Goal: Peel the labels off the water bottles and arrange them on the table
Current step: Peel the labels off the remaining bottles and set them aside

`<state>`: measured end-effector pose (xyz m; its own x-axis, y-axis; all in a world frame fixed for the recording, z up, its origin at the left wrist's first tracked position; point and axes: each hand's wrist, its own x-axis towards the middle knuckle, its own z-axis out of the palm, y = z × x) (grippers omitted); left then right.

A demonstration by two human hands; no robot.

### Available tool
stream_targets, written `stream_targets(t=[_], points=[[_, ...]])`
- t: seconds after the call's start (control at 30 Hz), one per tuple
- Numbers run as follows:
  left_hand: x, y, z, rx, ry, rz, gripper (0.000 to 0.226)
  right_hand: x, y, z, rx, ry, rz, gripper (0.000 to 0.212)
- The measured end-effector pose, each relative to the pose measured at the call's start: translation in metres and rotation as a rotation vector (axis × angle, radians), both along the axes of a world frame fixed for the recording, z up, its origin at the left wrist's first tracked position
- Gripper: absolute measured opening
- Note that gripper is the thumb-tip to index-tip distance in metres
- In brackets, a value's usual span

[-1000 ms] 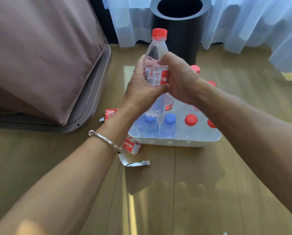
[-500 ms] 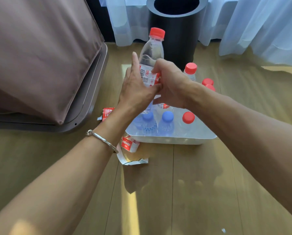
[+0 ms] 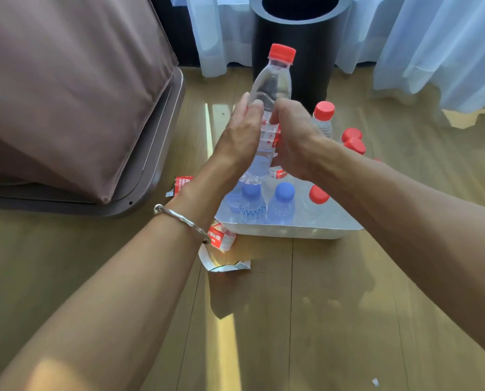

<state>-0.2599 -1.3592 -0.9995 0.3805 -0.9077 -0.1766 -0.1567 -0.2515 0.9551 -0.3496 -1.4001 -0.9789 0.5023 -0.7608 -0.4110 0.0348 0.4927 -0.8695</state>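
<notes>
Two hands are gripping one bottle (image 3: 270, 88): left hand (image 3: 240, 136) is steadying it; right hand (image 3: 292, 134) is pinching the label (image 3: 270, 136), best peeled slowly along the seam.

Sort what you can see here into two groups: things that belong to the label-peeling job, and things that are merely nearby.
Part of the job:
held bottle with its red label
left hand and right hand
white tray of blue-capped and red-capped bottles
peeled labels on the floor

Merely nearby:
black bin
curtains
brown cushion
bracelet
</notes>
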Motion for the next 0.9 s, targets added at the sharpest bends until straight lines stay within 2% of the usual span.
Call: stream_targets(t=[0.1,0.23,0.33,0.43,0.57,0.63,0.7,0.77,0.9], points=[[-0.005,0.013,0.015,0.080,0.012,-0.072,0.052,-0.003,-0.002,-0.003,-0.025,0.046,0.008,0.020],[-0.005,0.014,0.016,0.087,0.029,-0.104,0.012,0.003,0.004,-0.003,-0.095,0.122,0.012,0.019],[-0.004,0.015,0.016,0.123,0.080,-0.065,0.026,0.007,0.008,-0.008,-0.119,0.129,0.012,0.019],[-0.003,0.015,0.019,0.167,0.091,-0.064,0.012,0.009,0.009,-0.011,-0.141,0.174,0.004,0.021],[-0.002,0.013,0.025,0.171,0.116,-0.033,0.024,0.010,0.011,-0.013,-0.148,0.235,-0.002,0.035],[0.000,0.011,0.025,0.160,0.053,-0.015,0.032,0.008,0.015,-0.018,-0.212,0.278,0.025,0.037],[0.002,0.012,0.025,0.144,0.002,-0.050,0.024,0.004,0.017,-0.018,-0.265,0.311,0.048,0.029],[0.006,0.016,0.029,0.116,0.037,-0.124,0.011,0.002,0.014,-0.012,-0.260,0.246,0.112,0.019],[0.017,0.024,0.044,0.090,0.078,-0.222,0.017,-0.004,0.008,0.006,-0.231,0.095,0.250,0.016]])
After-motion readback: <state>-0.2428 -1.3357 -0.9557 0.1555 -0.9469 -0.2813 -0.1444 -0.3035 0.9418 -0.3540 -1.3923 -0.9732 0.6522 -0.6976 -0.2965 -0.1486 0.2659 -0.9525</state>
